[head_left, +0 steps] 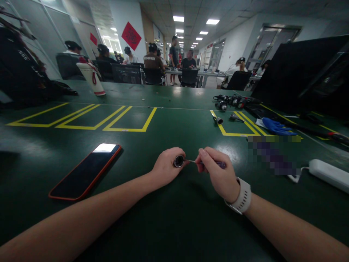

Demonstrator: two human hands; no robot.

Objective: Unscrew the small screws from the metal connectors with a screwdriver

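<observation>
The left hand (165, 169) rests on the green worktop (169, 131), closed around a small round part (179, 161) whose dark open end faces the camera. The right hand (218, 174) lies just beside it, fingers pinched on a thin screwdriver (221, 165) with a purple handle. The metal shaft runs leftward and its tip meets the edge of the round part. Both hands sit near the middle of the worktop, close to the person. A white watch (242, 198) is strapped to the right wrist.

To the left of the hands, well apart, a phone (84, 173) in a red case lies flat with its screen up. Yellow tape (128, 118) marks out boxes farther back. To the right lie a blue glove (275, 126) and a white power strip (328, 174). Some small black parts (226, 102) lie behind the glove. A white cup (91, 78) stands at the far left. Other people (152, 60) sit at tables in the background.
</observation>
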